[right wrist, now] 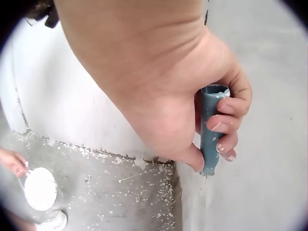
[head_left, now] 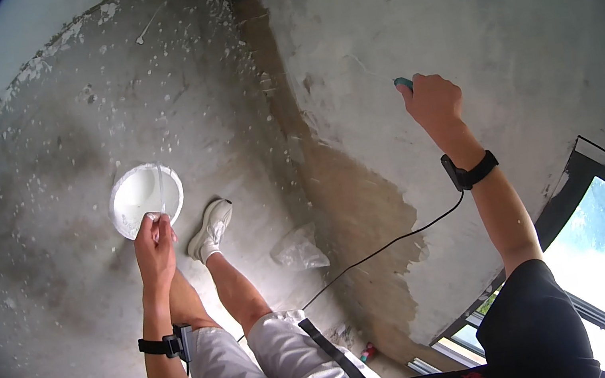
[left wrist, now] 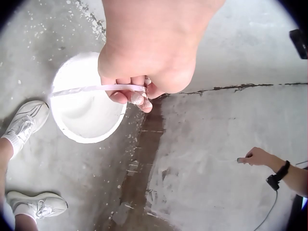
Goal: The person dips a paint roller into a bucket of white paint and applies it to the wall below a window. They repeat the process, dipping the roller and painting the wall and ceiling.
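Your right hand (head_left: 432, 99) clenches the teal handle (right wrist: 211, 127) against the wall (head_left: 513, 6); its blade is hidden, probably a scraper. Your left hand (head_left: 154, 243) pinches the bail of the white bucket (head_left: 133, 199) (hanging above the floor). Fresh grey coat covers most; the brown patch (head_left: 359, 211) remains.

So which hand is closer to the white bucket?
Left. The left hand holds the bucket's thin handle right above the white bucket; the right hand is far off against the wall.

Rough plaster, smooth plastic

The wall (head_left: 499, 17) looks matt, grainy plaster; the bucket (left wrist: 86, 122) at nine o'clock and teal handle (right wrist: 211, 130) look smooth plastic.
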A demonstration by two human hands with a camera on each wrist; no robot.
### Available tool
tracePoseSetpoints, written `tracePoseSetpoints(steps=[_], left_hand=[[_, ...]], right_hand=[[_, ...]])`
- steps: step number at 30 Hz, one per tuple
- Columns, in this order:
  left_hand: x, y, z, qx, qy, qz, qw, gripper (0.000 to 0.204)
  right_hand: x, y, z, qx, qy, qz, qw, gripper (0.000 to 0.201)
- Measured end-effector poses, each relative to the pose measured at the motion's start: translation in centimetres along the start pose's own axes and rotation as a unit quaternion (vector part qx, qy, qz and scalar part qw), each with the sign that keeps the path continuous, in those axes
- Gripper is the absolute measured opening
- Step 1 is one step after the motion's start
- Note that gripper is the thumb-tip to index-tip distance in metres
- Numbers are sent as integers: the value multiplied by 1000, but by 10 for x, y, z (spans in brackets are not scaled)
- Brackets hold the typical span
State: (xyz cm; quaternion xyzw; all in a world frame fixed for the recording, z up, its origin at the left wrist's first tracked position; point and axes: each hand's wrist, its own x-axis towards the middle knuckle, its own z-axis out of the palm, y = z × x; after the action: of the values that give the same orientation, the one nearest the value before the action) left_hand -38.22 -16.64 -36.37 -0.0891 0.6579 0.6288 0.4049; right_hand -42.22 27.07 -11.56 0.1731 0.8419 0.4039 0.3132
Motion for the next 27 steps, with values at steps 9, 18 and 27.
tracePoseSetpoints(steps=[9,18,27], left_hand=[[-2,-8,-4,-5,6,-22,1000,17],[-4,-5,-7,11,-10,-16,1000,16],[-9,0,-13,1,17,-19,1000,16]], right_hand=[[37,-6,15,-4,-60,-7,998,33],[93,-100,71,32,-89,-76,993,19],[99,-130,90,58,-123,-56,989,19]])
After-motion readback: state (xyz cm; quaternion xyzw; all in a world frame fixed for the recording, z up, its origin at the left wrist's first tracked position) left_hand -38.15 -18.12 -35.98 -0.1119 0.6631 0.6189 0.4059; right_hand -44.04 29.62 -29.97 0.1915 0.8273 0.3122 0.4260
